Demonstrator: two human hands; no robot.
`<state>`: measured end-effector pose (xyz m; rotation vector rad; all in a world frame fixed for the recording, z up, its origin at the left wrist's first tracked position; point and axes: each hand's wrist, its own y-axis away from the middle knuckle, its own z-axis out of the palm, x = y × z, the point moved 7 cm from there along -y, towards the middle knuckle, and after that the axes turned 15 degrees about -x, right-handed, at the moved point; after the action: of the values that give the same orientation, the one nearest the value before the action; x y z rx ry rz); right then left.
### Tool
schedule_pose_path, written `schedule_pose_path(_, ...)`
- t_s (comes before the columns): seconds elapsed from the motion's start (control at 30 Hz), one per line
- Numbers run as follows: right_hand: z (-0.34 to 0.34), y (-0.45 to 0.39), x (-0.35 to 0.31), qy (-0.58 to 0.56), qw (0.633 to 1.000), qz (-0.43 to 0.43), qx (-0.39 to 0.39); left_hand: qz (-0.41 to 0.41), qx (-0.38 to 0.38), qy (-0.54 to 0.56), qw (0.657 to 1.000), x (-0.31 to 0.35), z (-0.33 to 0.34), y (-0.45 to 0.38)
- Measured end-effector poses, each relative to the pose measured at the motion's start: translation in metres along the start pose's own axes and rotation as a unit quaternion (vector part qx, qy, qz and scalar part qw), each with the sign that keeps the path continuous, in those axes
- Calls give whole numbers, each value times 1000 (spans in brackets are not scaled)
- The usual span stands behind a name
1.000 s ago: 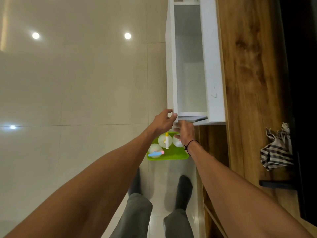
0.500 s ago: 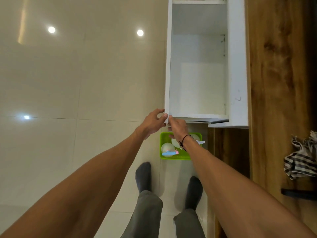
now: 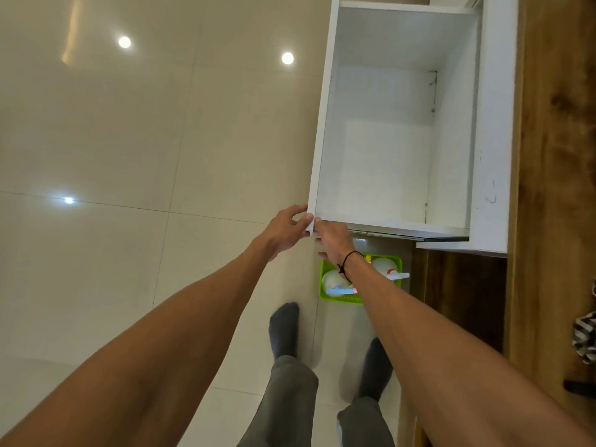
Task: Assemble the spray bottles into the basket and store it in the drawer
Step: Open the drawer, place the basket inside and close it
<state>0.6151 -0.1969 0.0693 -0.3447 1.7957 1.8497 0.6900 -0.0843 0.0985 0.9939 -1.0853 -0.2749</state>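
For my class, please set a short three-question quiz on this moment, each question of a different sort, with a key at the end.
1. True or false: the green basket already sits inside the white drawer.
2. Multiple choice: where are the left hand and the right hand? A) on the basket's rim; B) at the drawer's near front corner; C) on the wooden cabinet.
3. Fill the gap: the spray bottles stand in the basket on the ____.

Key
1. False: the drawer is open with nothing seen in it, and the basket stands on the floor below it.
2. B
3. floor
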Motion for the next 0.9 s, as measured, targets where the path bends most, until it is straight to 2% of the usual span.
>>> schedule_pose_path(0.27, 8, 2, -4, 48, 998, -51, 0, 3, 48, 49, 998, -21, -3, 6)
schedule_pose_path(0.43, -15, 11, 19, 58, 996, -56, 48, -66, 74, 113, 989, -57, 28, 9)
schedule_pose_path(0.53, -37, 19, 37, 64, 993, -53, 80, -94, 78, 82, 989, -73, 51, 9)
schedule_pose_path(0.7, -74, 38, 67, 52, 989, -40, 130, -83, 53, 37, 994, -75, 96, 2)
schedule_pose_path(0.9, -113, 43, 113, 61, 984, 10, 168, -86, 59, 8, 994, -93, 124, -24)
